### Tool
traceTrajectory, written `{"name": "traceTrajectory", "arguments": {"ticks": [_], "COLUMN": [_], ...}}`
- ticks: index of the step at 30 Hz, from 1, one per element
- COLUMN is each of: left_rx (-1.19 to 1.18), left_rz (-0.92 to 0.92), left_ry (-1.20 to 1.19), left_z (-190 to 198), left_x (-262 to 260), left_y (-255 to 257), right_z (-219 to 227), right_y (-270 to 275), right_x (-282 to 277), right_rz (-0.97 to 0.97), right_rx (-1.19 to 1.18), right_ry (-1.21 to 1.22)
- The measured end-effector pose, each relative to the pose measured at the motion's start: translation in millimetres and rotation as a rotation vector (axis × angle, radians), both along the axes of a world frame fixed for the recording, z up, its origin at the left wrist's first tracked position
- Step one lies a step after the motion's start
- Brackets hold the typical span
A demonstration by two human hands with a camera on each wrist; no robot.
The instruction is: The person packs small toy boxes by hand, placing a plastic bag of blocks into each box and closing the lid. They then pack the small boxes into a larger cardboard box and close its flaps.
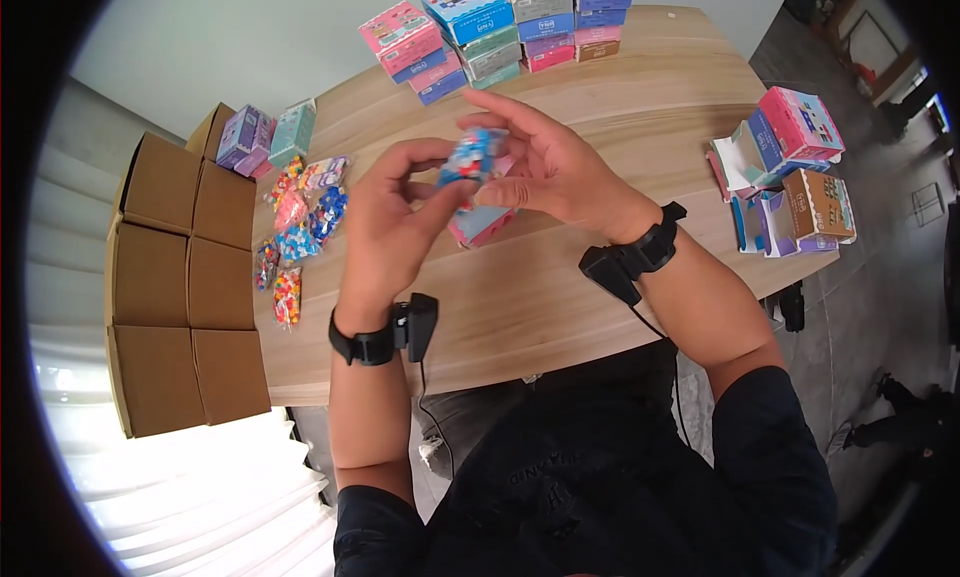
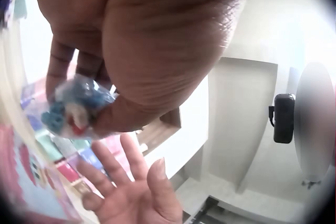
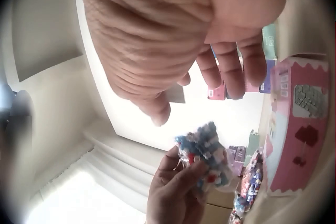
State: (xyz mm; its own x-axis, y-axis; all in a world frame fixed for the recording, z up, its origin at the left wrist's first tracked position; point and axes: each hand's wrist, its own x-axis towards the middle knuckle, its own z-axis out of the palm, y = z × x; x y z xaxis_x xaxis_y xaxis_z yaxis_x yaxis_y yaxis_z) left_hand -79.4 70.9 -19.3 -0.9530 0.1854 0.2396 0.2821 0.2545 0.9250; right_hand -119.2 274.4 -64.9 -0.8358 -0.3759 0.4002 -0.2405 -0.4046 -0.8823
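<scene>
A clear bag of small blue, white and red pieces [image 1: 474, 153] [image 2: 79, 109] [image 3: 205, 153] is pinched between the thumb and fingers of the left hand [image 1: 392, 217] [image 2: 142, 50] [image 3: 178, 187]. Close beside the bag, the right hand [image 1: 560, 172] [image 2: 131, 192] [image 3: 168, 40] has its fingers spread; both wrist views show a gap between it and the bag. Below the hands stands a pink box [image 1: 484, 227] [image 2: 37, 176] [image 3: 299, 129], partly hidden by them in the head view.
Bags of colourful pieces [image 1: 297, 239] lie at the left, near purple boxes [image 1: 243, 139] and stacked brown cartons [image 1: 155, 277]. Stacks of small boxes [image 1: 470, 17] line the back edge. More boxes [image 1: 795, 127], some with open flaps, stand at the right edge.
</scene>
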Motion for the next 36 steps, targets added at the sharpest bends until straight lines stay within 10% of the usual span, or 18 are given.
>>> {"name": "traceTrajectory", "arguments": {"ticks": [6,12,21,25,36], "left_rx": [0.260,-0.606,0.929,0.895,0.860], "left_rz": [0.114,-0.087,-0.218,-0.256,-0.300], "left_ry": [0.120,0.097,-0.618,-0.731,-0.761], "left_z": [-38,-45,-57,-71,-92], "left_x": [-25,-15,-30,-35,-32], "left_y": [17,10,-27,-32,-35], "right_z": [4,-12,-1,-3,-4], "right_y": [24,47,48,48,34], "right_x": [-22,-45,-38,-35,-32], "right_rz": [-0.085,-0.278,-0.052,0.190,-0.082], "right_rx": [-0.080,-0.251,-0.217,-0.080,-0.084], "right_ry": [-0.247,-0.443,-0.411,-0.403,-0.246]}}
